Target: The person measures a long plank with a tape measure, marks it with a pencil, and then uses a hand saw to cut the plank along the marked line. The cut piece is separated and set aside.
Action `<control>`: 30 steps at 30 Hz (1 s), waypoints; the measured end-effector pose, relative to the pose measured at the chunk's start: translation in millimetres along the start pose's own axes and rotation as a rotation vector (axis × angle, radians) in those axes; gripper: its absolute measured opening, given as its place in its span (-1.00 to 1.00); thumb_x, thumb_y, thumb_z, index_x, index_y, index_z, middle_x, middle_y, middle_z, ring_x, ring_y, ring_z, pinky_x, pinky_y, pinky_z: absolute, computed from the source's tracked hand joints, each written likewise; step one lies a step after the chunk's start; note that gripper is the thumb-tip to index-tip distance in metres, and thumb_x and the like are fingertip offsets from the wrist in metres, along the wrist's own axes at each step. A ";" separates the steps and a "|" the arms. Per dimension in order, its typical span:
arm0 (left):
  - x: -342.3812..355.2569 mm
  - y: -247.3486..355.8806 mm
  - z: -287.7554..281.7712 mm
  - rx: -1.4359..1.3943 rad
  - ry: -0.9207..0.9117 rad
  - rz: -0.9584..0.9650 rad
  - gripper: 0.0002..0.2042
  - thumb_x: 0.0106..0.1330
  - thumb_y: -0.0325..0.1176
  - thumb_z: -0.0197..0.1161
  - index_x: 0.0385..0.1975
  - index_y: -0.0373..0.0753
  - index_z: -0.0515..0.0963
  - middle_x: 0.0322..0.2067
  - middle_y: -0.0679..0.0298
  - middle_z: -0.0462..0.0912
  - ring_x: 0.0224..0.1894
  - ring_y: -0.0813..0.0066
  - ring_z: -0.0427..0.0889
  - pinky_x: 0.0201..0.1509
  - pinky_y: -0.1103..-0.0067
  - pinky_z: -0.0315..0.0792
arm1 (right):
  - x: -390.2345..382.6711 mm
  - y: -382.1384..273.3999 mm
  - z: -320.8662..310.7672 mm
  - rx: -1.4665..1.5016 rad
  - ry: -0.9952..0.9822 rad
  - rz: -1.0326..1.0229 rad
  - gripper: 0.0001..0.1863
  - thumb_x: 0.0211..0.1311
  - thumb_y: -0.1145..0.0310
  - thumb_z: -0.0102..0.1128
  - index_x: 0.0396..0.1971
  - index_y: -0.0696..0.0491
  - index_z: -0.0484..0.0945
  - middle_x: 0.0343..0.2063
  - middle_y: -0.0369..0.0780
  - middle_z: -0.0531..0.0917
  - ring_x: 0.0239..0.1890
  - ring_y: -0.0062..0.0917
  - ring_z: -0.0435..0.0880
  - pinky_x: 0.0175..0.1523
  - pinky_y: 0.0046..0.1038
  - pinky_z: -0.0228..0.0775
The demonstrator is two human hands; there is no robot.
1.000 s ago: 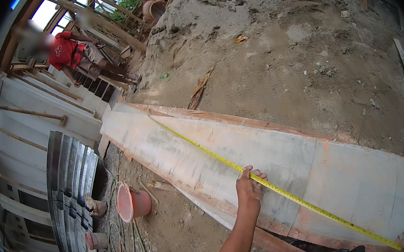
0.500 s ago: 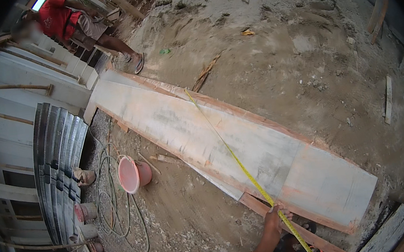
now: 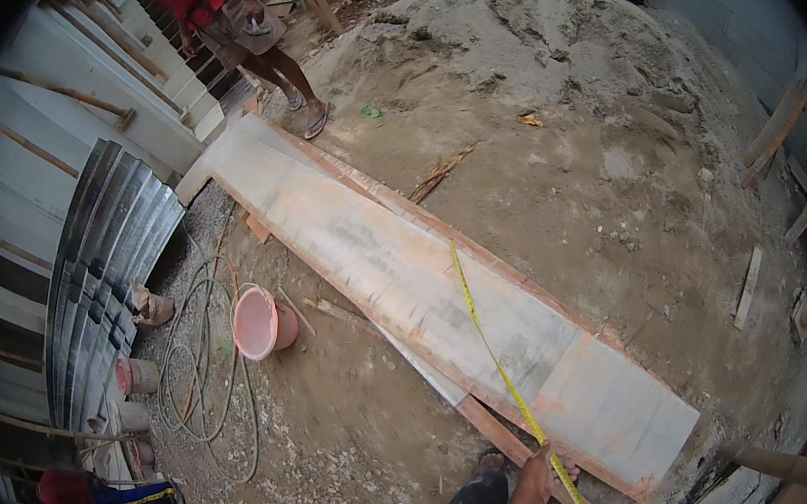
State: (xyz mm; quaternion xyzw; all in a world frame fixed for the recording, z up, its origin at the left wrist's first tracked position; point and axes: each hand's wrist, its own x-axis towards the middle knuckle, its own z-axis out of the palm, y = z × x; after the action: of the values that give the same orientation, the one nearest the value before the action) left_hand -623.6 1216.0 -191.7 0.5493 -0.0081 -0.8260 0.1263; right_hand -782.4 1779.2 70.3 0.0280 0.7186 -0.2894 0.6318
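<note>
Yellow tape (image 3: 511, 387): far end has slid nearer, now slanting over the pale board (image 3: 394, 253). Left hand (image 3: 540, 480): fingers curled closed around tape. Right hand out of view. Slack grip could let it whip back.

A yellow tape measure (image 3: 509, 385), narrow and marked along its length, stretches out in a slight bend, its far tip near the far long edge of a pale panel (image 3: 378, 245). The strip crosses above that long, grey-white surface at a slant, over the near edge and through the left hand (image 3: 537, 482), which grips it before it drops from sight.
</note>
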 end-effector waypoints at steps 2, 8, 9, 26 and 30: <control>0.0 -16.6 -7.4 0.070 0.041 -0.112 -0.59 0.51 -0.05 -0.16 -0.18 -0.35 0.42 -0.38 0.02 0.61 -0.35 0.13 0.67 -0.16 0.29 0.60 | 3.2 -19.5 13.2 -0.067 0.031 0.020 -0.58 0.12 0.39 0.37 -0.02 0.16 0.50 -0.53 -0.35 0.47 -0.48 -0.64 0.47 -0.24 -0.54 0.46; -6.2 -41.5 -10.0 0.028 0.065 -0.204 -0.61 0.49 -0.07 -0.08 -0.13 -0.34 0.43 -0.33 0.04 0.64 -0.27 0.17 0.69 -0.17 0.33 0.60 | 55.0 -121.1 85.6 -0.224 0.085 -0.058 -0.67 0.16 0.37 0.32 -0.10 0.16 0.51 -0.56 -0.34 0.48 -0.50 -0.64 0.47 -0.30 -0.54 0.43; -5.4 -33.7 -8.3 0.024 0.019 -0.200 -0.61 0.49 -0.06 -0.08 -0.13 -0.33 0.43 -0.33 0.04 0.64 -0.27 0.17 0.69 -0.16 0.33 0.60 | 65.0 -140.4 101.0 -0.240 0.091 -0.069 -0.68 0.17 0.37 0.31 -0.11 0.16 0.51 -0.56 -0.34 0.49 -0.51 -0.63 0.47 -0.31 -0.54 0.43; -38.0 198.4 -54.6 -0.184 -0.220 -0.082 -0.63 0.49 -0.10 -0.04 -0.14 -0.36 0.42 -0.33 0.03 0.63 -0.26 0.17 0.69 -0.12 0.37 0.61 | 158.4 -338.0 281.7 -0.559 0.056 -0.150 -0.82 0.29 0.32 0.15 -0.33 0.14 0.53 -0.63 -0.31 0.52 -0.59 -0.63 0.48 -0.46 -0.51 0.37; -32.3 316.1 -94.1 -0.119 -0.153 0.177 -0.65 0.49 -0.09 -0.05 -0.16 -0.31 0.44 -0.30 0.03 0.66 -0.26 0.21 0.70 -0.12 0.36 0.57 | 191.3 -347.4 294.2 -0.647 0.003 -0.204 -0.80 0.31 0.31 0.12 -0.39 0.14 0.53 -0.64 -0.30 0.53 -0.61 -0.63 0.48 -0.49 -0.51 0.36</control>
State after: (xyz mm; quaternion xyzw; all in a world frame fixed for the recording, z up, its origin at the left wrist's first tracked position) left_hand -463.0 928.8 -151.6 0.4732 -0.0171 -0.8501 0.2303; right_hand -699.4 1295.6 15.6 -0.2454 0.7731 -0.1082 0.5748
